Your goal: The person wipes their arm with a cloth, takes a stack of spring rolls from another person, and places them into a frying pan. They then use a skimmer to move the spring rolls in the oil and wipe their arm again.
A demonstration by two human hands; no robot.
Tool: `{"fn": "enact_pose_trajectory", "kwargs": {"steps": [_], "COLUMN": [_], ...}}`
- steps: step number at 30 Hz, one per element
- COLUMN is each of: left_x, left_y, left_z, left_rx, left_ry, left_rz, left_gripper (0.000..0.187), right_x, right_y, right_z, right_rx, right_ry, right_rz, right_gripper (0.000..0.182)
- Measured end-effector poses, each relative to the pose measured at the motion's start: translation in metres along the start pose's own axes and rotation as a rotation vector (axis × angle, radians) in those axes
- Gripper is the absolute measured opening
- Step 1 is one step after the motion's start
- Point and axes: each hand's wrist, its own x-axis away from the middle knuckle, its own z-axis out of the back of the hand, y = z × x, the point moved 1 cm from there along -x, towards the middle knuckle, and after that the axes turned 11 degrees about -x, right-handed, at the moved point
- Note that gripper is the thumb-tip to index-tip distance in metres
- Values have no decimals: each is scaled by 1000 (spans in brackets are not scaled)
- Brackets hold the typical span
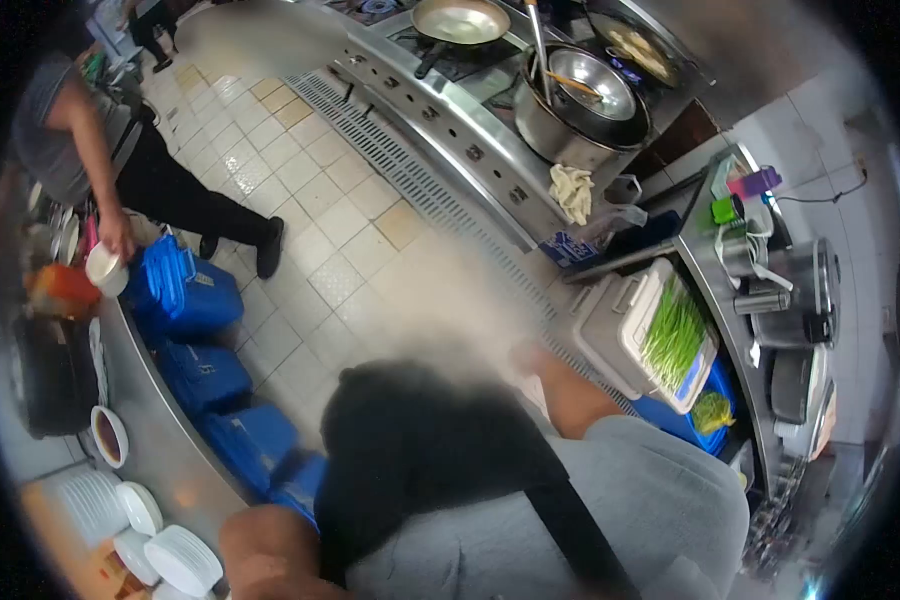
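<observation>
Near the close end of the stove (pixel 440 125), the right hand (pixel 536 362) shows only as a blur past the dark apron (pixel 410 440), out over the tiled floor (pixel 335 250). Whether its fingers are spread, closed or holding something cannot be told. On the side away from the stove, the left arm (pixel 270 550) bends at the lower edge; the left hand is out of sight, so its state cannot be told either.

Just beyond the right arm (pixel 575 390) stands a pale plastic bin (pixel 602 335), with long green stalks (pixel 673 335) lying along its top. A bag of greens (pixel 711 411) sits beside it, on the side away from the stove.

On the stove's close end, a metal bowl (pixel 600 82) rests within a large pot (pixel 560 135), and a pale cloth (pixel 571 193) hangs below. Farther along is a frying pan (pixel 461 20).

Across the floor from the stove, a co-worker (pixel 50 130) holds a white container (pixel 106 272) over blue bins (pixel 195 290). The tabletop (pixel 162 425) there carries a sauce bowl (pixel 109 437) and stacked white plates (pixel 183 560).
</observation>
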Motion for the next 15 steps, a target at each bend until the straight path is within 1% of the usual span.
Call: {"fn": "enact_pose_trajectory", "kwargs": {"steps": [1,3,5,9,10,12,13,14,15], "left_x": [-1,-1,-2,-2,-5,-7,-10,-11,-12], "left_y": [0,-1,-3,-10,-12,-17,-19,-23,-25], "left_z": [1,1,1,-6,-6,-4,-3,-3,-2], "left_rx": [3,14,17,18,12,-5,-4,-1,-12], "left_ry": [2,17,68,176,223,246,272,270,290], "left_rz": [-4,-10,-21,-29,-52,-90,-111,-116,-133], "left_gripper": [40,41,42,44,44,45,46,46,47], "right_x": [8,17,40,-13,4,13,21,21,6], "right_y": [-12,-31,-66,-42,-33,-65,-71,-68,-63], "right_z": [5,11,15,22,9,22,26,26,21], "right_rx": [-8,-177,175,-220,-175,-412,-299,-333,-304], "right_ry": [4,45,69,22,-35,119,74,97,73], "right_rz": [-8,-7,171,28,6,-45,-48,-79,-65], "right_gripper": [23,22,21,22,22,23,27,27,27]}}
